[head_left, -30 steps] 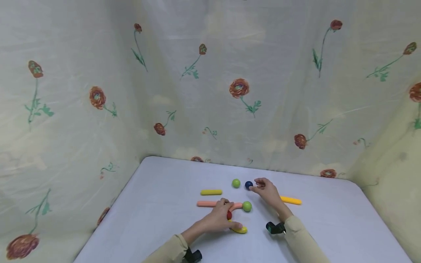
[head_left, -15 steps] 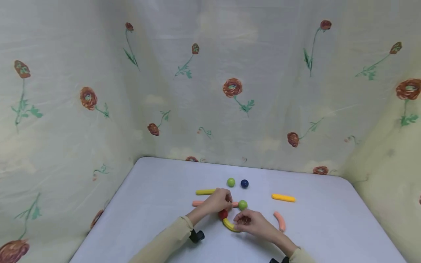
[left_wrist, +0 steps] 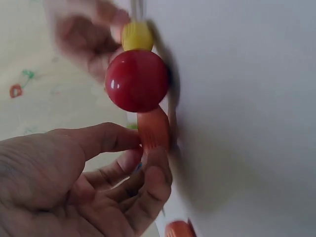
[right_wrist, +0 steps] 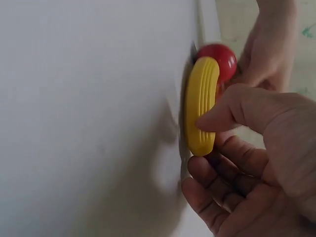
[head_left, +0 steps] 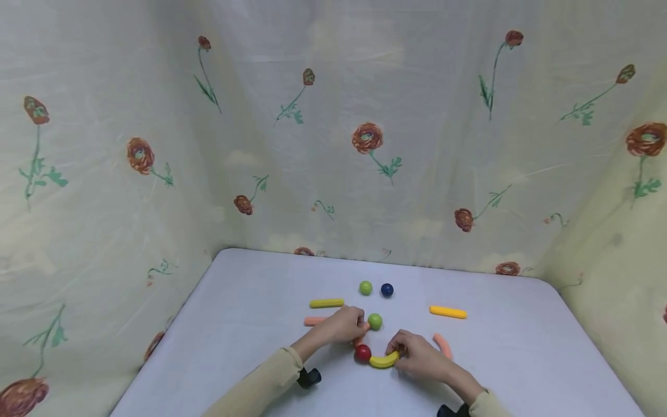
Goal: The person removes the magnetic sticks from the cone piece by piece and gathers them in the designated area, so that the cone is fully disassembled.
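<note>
My left hand [head_left: 341,325] pinches a curved salmon-orange stick [left_wrist: 154,127] between thumb and fingers. A glossy red ball [head_left: 362,354] sits at this stick's near end, with a ridged, curved yellow stick [head_left: 383,361] on the ball's other side. My right hand [head_left: 421,358] grips the yellow stick by its right end; in the right wrist view the thumb [right_wrist: 217,118] presses along its ridges. At the far end of the salmon stick is a light green ball [head_left: 374,321]. A straight salmon stick [head_left: 314,321] is partly hidden behind my left hand.
Farther back lie another green ball [head_left: 366,288], a dark blue ball [head_left: 387,290] and a straight yellow-green stick [head_left: 326,303]. To the right are a straight orange-yellow stick [head_left: 448,312] and a second curved salmon stick [head_left: 442,345]. The white table [head_left: 250,289] meets a flowered curtain [head_left: 417,174].
My right hand has come from the blue ball to the yellow stick. My left hand has shifted from the yellow stick to the salmon one. The red ball and yellow stick have moved right.
</note>
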Demonstrator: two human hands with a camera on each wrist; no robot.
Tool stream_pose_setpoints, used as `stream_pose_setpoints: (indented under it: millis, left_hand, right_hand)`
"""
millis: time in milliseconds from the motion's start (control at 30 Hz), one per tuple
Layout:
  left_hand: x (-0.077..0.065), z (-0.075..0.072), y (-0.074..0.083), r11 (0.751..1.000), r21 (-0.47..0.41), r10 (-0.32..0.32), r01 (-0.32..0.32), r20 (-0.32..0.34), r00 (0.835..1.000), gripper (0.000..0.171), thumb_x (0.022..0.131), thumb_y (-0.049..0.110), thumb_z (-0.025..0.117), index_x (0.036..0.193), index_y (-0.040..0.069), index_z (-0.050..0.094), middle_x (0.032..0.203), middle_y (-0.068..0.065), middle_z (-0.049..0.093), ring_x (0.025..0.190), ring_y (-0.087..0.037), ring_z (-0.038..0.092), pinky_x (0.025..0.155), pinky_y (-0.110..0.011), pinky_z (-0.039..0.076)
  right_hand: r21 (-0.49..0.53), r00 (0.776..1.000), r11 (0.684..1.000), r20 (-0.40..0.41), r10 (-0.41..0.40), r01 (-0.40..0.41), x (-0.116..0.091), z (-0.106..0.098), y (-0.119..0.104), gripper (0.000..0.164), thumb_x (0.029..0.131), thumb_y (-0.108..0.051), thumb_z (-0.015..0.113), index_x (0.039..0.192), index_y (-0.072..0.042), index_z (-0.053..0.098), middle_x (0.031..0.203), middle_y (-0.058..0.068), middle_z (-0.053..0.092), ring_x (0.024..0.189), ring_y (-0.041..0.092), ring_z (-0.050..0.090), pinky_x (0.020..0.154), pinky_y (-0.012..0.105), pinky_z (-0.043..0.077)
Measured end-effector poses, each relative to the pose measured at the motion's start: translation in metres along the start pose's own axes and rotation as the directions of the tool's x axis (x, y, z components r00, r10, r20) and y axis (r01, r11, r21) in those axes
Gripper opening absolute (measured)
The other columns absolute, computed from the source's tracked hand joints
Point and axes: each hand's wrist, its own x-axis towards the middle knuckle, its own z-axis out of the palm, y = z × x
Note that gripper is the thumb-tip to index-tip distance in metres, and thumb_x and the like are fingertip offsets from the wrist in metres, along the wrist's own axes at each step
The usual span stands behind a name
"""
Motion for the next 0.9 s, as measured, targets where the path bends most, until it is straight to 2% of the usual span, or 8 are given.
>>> stream_pose_setpoints:
  millis: [100,300,467,567,633,667,767,900]
  left_hand:
    - [-0.012,0.009,0.002,1.0,-0.008,0.007,-0.007,-0.017,1.0,0.025,0.09,0.012,0.062,0.066,0.012,0.055,0.052,0.005,0.05,0.047,-0.007,0.043,0.043,-0.019,0.032]
    - [-0.034,0.029,0.011,0.999,-0.052,-0.02,0.013,-0.127,0.992,0.035,0.087,0.01,0.061,0.054,0.013,0.052,0.042,0.01,0.043,0.039,-0.005,0.035,0.036,-0.017,0.023]
    - [-0.037,0.028,0.008,0.999,-0.032,-0.008,0.002,-0.198,0.98,0.03,0.088,0.011,0.063,0.059,0.012,0.055,0.048,0.01,0.044,0.043,-0.004,0.037,0.039,-0.018,0.026]
    - [-0.033,0.021,-0.002,0.996,-0.003,0.089,-0.091,-0.181,0.979,0.015,0.088,0.011,0.067,0.074,0.012,0.063,0.064,0.01,0.052,0.056,-0.002,0.044,0.047,-0.017,0.036]
    - [-0.031,0.015,-0.009,0.982,0.032,0.188,-0.185,-0.13,0.974,0.005,0.087,0.009,0.069,0.086,0.014,0.068,0.077,0.01,0.057,0.067,-0.002,0.05,0.057,-0.015,0.043]
    - [-0.031,0.013,-0.012,0.971,0.047,0.239,-0.236,-0.095,0.966,0.008,0.086,0.008,0.07,0.09,0.015,0.071,0.082,0.01,0.06,0.071,-0.001,0.052,0.062,-0.015,0.045]
    - [-0.031,0.007,-0.02,0.922,0.115,0.373,-0.371,-0.003,0.928,0.015,0.085,0.009,0.072,0.098,0.016,0.074,0.093,0.011,0.064,0.082,0.001,0.056,0.074,-0.013,0.048]
    - [-0.03,0.005,-0.023,0.847,0.203,0.491,-0.492,0.058,0.869,0.013,0.086,0.022,0.073,0.099,0.019,0.075,0.092,0.013,0.067,0.084,0.006,0.054,0.076,-0.01,0.045]
  right_hand:
    - [-0.049,0.999,0.998,-0.023,0.026,-0.027,0.006,-0.007,0.004,0.022,0.073,0.002,0.067,0.09,-0.011,0.066,0.094,-0.001,0.056,0.081,0.013,0.05,0.066,0.022,0.043]
    - [-0.084,0.997,0.996,-0.062,0.035,-0.04,0.019,-0.011,0.012,0.025,0.074,0.009,0.061,0.09,-0.01,0.065,0.096,0.0,0.054,0.083,0.014,0.049,0.068,0.023,0.045]
    - [0.007,0.977,0.992,-0.174,0.123,-0.124,0.024,-0.008,0.012,0.026,0.077,0.007,0.062,0.099,-0.008,0.063,0.098,0.002,0.057,0.084,0.015,0.05,0.071,0.025,0.047]
    - [0.118,0.925,0.97,-0.296,0.236,-0.21,0.021,-0.003,0.008,0.027,0.08,0.0,0.066,0.106,-0.004,0.06,0.099,0.006,0.059,0.084,0.015,0.051,0.071,0.024,0.048]
    - [0.196,0.878,0.945,-0.357,0.318,-0.262,0.017,0.001,0.004,0.03,0.08,-0.007,0.07,0.108,-0.001,0.058,0.098,0.008,0.059,0.083,0.016,0.052,0.067,0.023,0.047]
    - [0.223,0.858,0.932,-0.374,0.353,-0.287,0.016,0.003,0.002,0.034,0.08,-0.012,0.073,0.108,0.0,0.058,0.097,0.009,0.058,0.081,0.016,0.051,0.065,0.022,0.046]
    - [0.271,0.814,0.893,-0.377,0.442,-0.36,0.01,0.009,-0.004,0.044,0.078,-0.023,0.077,0.107,0.003,0.056,0.092,0.01,0.056,0.076,0.017,0.05,0.058,0.023,0.041]
    - [0.246,0.808,0.878,-0.346,0.476,-0.412,0.006,0.016,-0.009,0.049,0.075,-0.026,0.08,0.106,0.003,0.055,0.09,0.011,0.057,0.075,0.017,0.051,0.06,0.024,0.043]
